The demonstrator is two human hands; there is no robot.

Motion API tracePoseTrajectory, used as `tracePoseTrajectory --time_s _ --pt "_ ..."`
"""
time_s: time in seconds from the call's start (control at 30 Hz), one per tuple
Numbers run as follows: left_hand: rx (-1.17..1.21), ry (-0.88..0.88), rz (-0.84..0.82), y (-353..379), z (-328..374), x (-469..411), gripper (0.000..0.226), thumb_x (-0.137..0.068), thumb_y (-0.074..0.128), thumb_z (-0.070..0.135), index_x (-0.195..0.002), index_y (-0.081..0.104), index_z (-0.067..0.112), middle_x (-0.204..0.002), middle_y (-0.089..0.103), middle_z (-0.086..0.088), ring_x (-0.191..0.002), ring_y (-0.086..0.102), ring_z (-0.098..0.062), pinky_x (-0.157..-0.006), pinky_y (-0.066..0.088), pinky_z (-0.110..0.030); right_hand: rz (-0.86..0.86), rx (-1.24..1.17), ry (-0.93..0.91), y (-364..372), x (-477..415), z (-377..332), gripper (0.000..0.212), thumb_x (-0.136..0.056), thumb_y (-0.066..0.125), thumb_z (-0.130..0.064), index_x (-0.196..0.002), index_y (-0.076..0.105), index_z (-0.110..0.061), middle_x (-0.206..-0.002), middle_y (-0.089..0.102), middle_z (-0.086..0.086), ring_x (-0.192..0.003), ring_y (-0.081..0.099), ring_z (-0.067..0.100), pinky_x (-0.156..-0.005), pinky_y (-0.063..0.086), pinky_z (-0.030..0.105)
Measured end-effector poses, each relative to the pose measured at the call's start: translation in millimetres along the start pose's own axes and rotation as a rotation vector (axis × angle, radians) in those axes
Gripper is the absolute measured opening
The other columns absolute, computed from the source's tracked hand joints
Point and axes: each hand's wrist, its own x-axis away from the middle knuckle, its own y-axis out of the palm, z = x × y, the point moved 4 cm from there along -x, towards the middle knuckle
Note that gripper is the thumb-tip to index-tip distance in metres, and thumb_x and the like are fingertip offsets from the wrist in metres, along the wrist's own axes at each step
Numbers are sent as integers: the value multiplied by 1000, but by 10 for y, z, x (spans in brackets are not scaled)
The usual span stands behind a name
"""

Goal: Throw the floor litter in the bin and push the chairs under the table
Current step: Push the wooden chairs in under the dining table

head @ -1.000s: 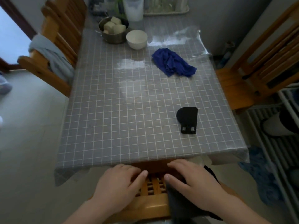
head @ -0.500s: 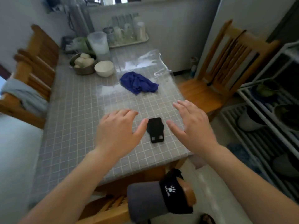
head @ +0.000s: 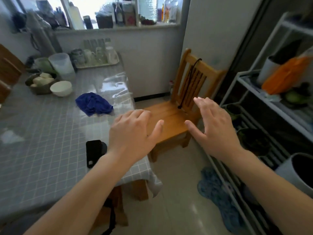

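Note:
A wooden chair (head: pixel 171 122) stands at the table's right side, its seat pulled out from the grey checked table (head: pixel 42 133) and its slatted back toward the fridge. My left hand (head: pixel 133 133) hovers over the table's right edge, fingers spread, holding nothing. My right hand (head: pixel 215 126) is raised in front of the chair's right side, also open and empty. Neither hand touches the chair. At the bottom edge, part of another wooden chair (head: pixel 116 209) sits tucked under the table's near end.
On the table lie a blue cloth (head: pixel 93 103), a black device (head: pixel 93 152), a white bowl (head: pixel 61 88) and a pot of food (head: pixel 41 81). A metal rack (head: pixel 264 116) with pots lines the right side. A blue mat (head: pixel 218 197) lies on the floor.
My hands left the near chair's back and rose, open. My view swung up and right, from the table's end to the chair at its right side.

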Motion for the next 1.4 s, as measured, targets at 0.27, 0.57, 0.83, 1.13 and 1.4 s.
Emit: tracePoseTrajectory --time_s 0.27,0.57,0.83,1.13,1.4 --pt "-22 -1 28 380 613 -617 49 -89 41 60 -112 66 24 -115 69 2 -108 62 -19 -91 47 -36 34 -31 -43 -123 -489 754 67 -90 42 -53 -145 32 -17 -151 39 7 -143 27 21 -116 24 46" --pt "27 -23 74 1112 732 -2096 50 -88 42 60 -113 67 24 -115 70 2 -110 62 -19 -91 47 -37 8 51 -98 310 -1759 1594 66 -91 44 -54 -145 30 -21 -152 37 2 -144 24 18 -116 17 40" --pt "66 -79 35 1648 554 -3613 56 -88 38 62 -116 66 23 -117 69 2 -112 61 -19 -96 46 -39 -67 108 -223 640 -3487 2132 63 -93 45 -53 -145 31 -21 -152 37 1 -144 23 18 -116 13 37" --pt "17 -213 32 2297 636 -4659 55 -87 39 61 -115 67 22 -114 70 2 -110 63 -19 -94 47 -39 -278 139 -597 1094 -4937 2814 60 -94 38 -55 -145 33 -24 -151 40 -2 -143 25 17 -118 16 37" --pt "49 -546 -69 3036 1067 -5310 59 -89 31 65 -124 60 27 -120 65 9 -113 58 -10 -93 43 -28 -532 157 -998 1764 -6131 3380 60 -95 29 -59 -147 26 -29 -153 36 -6 -145 21 16 -118 15 37"
